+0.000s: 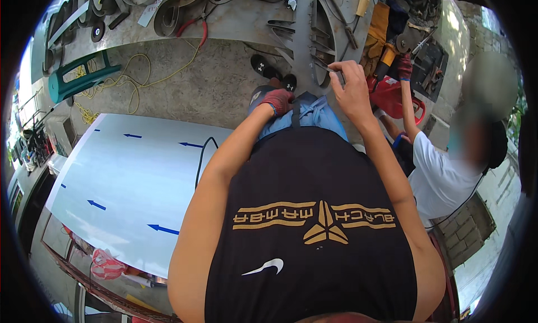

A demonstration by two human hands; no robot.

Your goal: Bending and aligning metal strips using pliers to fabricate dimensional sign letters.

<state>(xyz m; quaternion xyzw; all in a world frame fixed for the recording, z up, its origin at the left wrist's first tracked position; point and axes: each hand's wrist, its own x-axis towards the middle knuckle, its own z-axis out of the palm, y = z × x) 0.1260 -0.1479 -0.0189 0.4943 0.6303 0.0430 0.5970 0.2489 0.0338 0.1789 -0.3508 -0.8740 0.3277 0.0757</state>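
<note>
My left hand [278, 101], in a red and grey knit glove, rests curled over my lap beside a light blue cloth [316, 113]; its fingertips are hidden. My bare right hand [352, 87] is raised at the table's near edge. Its thumb and index finger pinch the end of a thin metal strip [320, 62]. That strip lies against a curved metal frame [322, 31] with several slanted cross pieces. Loose flat metal pieces [283, 37] are left of the frame. A long-nosed tool with a wooden handle [363, 2] lies beyond my right hand.
On my right a co-worker's gloved hand [404, 68] is at an angle grinder [386, 59], above a red plastic item [392, 96]. Red-handled pliers [203, 31] and bent metal strips lie on the table [235, 26]. A green stool [78, 79], yellow cord [134, 82] and white sheet [129, 172] are left.
</note>
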